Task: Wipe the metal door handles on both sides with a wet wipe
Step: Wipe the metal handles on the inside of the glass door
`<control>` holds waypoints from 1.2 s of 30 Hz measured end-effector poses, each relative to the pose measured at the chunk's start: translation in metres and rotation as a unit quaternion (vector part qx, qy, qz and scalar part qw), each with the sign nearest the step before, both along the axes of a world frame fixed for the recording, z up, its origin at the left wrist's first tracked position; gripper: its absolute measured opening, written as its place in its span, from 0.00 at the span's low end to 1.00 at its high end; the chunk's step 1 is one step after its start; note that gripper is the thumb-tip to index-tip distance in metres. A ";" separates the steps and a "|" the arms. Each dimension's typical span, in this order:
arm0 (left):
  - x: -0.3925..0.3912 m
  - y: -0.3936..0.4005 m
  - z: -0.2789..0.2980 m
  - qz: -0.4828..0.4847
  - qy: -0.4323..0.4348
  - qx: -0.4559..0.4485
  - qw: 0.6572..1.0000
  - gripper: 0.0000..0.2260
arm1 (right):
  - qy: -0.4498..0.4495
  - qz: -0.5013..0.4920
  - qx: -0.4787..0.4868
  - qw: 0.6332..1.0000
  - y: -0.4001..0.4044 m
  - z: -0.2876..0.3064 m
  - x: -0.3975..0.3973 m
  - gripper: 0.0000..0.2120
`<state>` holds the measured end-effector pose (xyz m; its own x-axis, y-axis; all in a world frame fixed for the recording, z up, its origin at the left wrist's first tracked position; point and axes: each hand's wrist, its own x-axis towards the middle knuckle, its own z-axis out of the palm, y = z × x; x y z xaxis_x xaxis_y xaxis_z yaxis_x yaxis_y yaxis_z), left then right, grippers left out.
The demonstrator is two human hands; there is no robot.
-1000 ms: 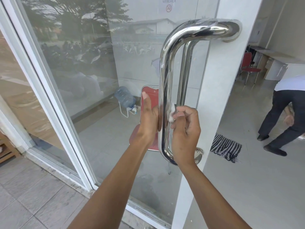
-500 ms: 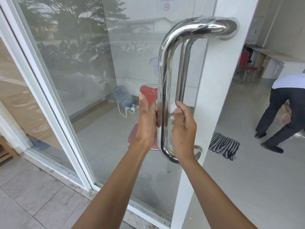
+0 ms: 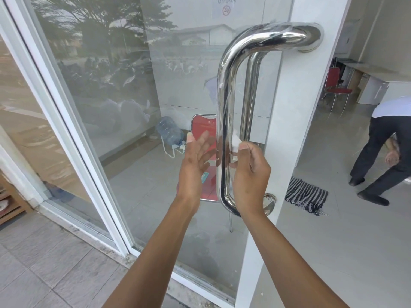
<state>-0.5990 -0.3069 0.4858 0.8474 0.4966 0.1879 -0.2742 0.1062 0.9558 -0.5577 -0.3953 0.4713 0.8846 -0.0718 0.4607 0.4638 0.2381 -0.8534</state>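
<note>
— What was hard to see?

— My right hand (image 3: 250,174) hid the bottom bend of the near metal handle (image 3: 224,112). The glass door (image 3: 124,103) was full of reflections, so the 2nd handle (image 3: 250,96) behind the glass looked dim. Most of the wet wipe (image 3: 236,142) was tucked under my fingers, and only a small white corner stuck out.

— How were your hands?

— My right thumb and fingers pinched the wipe against the right side of the near handle, about halfway down. My left hand (image 3: 195,161) was spread flat with nothing in it, just left of the bar. I couldn't tell if it touched the glass.

— Any containers?

— 1 blue water jug (image 3: 170,132) lay tilted on the floor inside, behind the glass. I couldn't tell if it had water in it. It lay beside a red chair (image 3: 203,127), partly hidden by my left hand.
</note>
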 end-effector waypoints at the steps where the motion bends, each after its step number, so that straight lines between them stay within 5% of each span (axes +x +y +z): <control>1: -0.002 0.000 0.001 0.008 -0.002 0.004 1.000 0.29 | -0.015 0.002 0.008 1.000 0.000 0.000 -0.004 0.10; 14: -0.012 -0.001 0.008 0.050 -0.039 -0.016 0.998 0.28 | -0.127 -0.028 0.000 0.992 0.016 0.033 0.013 0.04; 21: -0.012 0.000 0.004 0.043 -0.030 0.006 0.999 0.27 | -0.135 -0.031 -0.030 0.990 0.013 0.001 0.007 0.03; 27: -0.010 -0.003 0.007 0.040 -0.025 0.015 0.999 0.26 | -0.169 -0.034 0.011 0.985 0.016 0.050 0.024 0.01; 36: -0.009 -0.007 0.006 0.022 -0.018 0.055 0.998 0.27 | -0.212 -0.035 -0.064 0.974 0.008 0.010 0.016 0.08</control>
<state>-0.6075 -0.3141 0.4920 0.8164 0.5085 0.2739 -0.3114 -0.0118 0.9502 -0.5412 -0.3874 0.4814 0.6074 -0.0426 0.7932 0.7927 0.0965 -0.6019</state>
